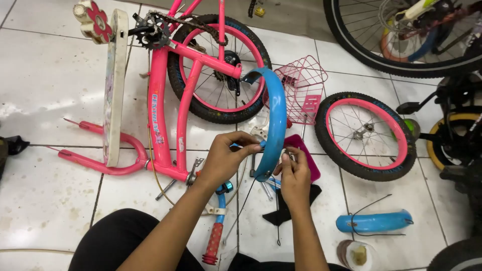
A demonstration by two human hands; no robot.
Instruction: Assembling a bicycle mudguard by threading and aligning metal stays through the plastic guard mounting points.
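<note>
A curved blue bicycle fender (273, 120) is held upright over the tiled floor. My left hand (228, 158) grips its left edge partway down. My right hand (295, 173) pinches a small metal part against the fender's lower end; what the part is cannot be made out. Behind the fender lies an upside-down pink child's bicycle frame (165, 110) with its rear wheel (218, 68) and chain fitted.
A loose pink-rimmed wheel (365, 135) lies to the right, a pink wire basket (300, 88) behind the fender. A second blue fender (374, 222) with a wire stay, a handlebar with red grip (215, 236), tools and a black rag lie near my knees. Other bicycles stand at the right.
</note>
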